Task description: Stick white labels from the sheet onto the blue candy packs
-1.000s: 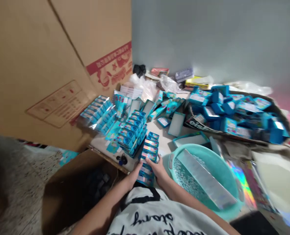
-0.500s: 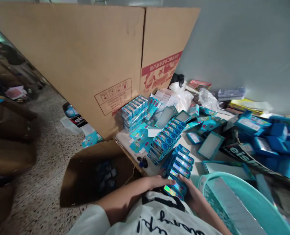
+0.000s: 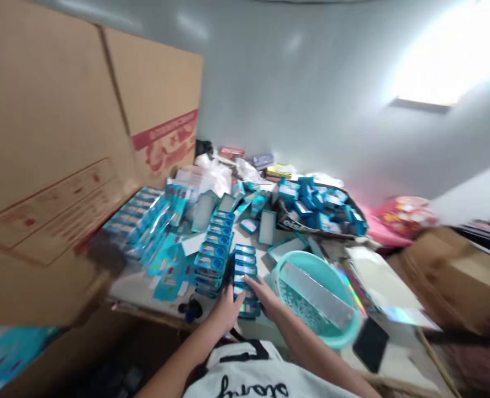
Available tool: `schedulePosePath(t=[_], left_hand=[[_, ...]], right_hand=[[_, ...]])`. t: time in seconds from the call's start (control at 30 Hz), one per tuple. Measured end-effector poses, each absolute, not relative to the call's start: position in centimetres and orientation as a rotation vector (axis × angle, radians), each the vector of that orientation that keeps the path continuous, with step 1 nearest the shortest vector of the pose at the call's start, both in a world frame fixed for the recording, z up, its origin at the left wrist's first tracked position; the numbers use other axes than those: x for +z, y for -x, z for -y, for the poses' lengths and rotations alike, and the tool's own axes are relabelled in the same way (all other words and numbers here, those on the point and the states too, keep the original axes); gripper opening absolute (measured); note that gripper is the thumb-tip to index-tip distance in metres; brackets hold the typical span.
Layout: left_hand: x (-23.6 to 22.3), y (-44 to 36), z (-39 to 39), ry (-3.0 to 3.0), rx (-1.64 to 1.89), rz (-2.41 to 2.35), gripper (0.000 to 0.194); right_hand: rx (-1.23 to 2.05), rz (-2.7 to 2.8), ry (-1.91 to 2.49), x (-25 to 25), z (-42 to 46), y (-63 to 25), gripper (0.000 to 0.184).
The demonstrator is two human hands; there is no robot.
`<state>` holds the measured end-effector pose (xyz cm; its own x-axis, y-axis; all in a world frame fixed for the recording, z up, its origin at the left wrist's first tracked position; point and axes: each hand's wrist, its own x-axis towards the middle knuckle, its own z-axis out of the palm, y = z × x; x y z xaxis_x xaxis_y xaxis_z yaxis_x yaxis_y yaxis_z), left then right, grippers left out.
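A row of small blue boxes (image 3: 245, 264) stands on the white table (image 3: 137, 287) right in front of me. My left hand (image 3: 227, 307) presses against the left side of the row's near end. On the right side, my right hand (image 3: 263, 298) lies with fingers curled over the nearest boxes. A second, longer row of blue boxes (image 3: 215, 245) runs just left of it.
A big cardboard box (image 3: 62, 143) stands at the left. A teal basket (image 3: 311, 293) with a silver strip sits right of my hands. A dark tray with several blue boxes (image 3: 319, 207) is farther back. A black phone (image 3: 369, 345) lies by the basket.
The view has swung right and up, now showing the wall and the room's right side. Both hands stay on the near row of blue boxes.
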<state>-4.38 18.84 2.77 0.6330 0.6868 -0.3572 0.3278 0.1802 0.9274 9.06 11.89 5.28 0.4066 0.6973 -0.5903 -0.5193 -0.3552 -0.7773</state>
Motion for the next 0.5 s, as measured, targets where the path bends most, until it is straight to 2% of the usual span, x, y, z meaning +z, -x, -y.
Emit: schedulePosePath(t=[0.1, 0.17, 0.2, 0.3, 0.33, 0.37, 0.43, 0.5], left_hand=[[2.1, 4.5, -18.6, -1.473, 0.258, -0.89, 0.072], [2.3, 6.2, -18.6, -1.502, 0.252, -0.913, 0.072], [2.7, 7.6, -18.8, -1.534, 0.278, -0.926, 0.065], [5.0, 12.1, -20.3, -1.749, 0.583, -0.853, 0.028], [6.0, 13.3, -21.2, -1.795, 0.744, -0.877, 0.021], [7.1, 14.1, -22.4, -1.794, 0.895, -0.942, 0.021], [9.3, 14.4, -25.5, -1.651, 1.064, -1.134, 0.046], [10.9, 13.2, -28.6, -1.49, 0.912, -1.11, 0.079]], right_hand=[[1.239, 0.169, 1.4, 4.7, -11.9, -9.5, 0.075], [1.211, 0.091, 1.381, 3.9, -10.7, -9.7, 0.077], [1.183, 0.043, 1.367, 3.5, -9.8, -9.6, 0.077], [0.937, -0.036, 1.436, 2.4, -7.1, -8.7, 0.079], [0.795, -0.017, 1.515, 2.4, -6.6, -8.3, 0.077], [0.657, 0.045, 1.577, 2.7, -6.5, -8.1, 0.071], [0.495, 0.232, 1.62, 4.3, -7.7, -7.9, 0.055], [0.516, 0.407, 1.55, 6.9, -11.1, -7.9, 0.047]])
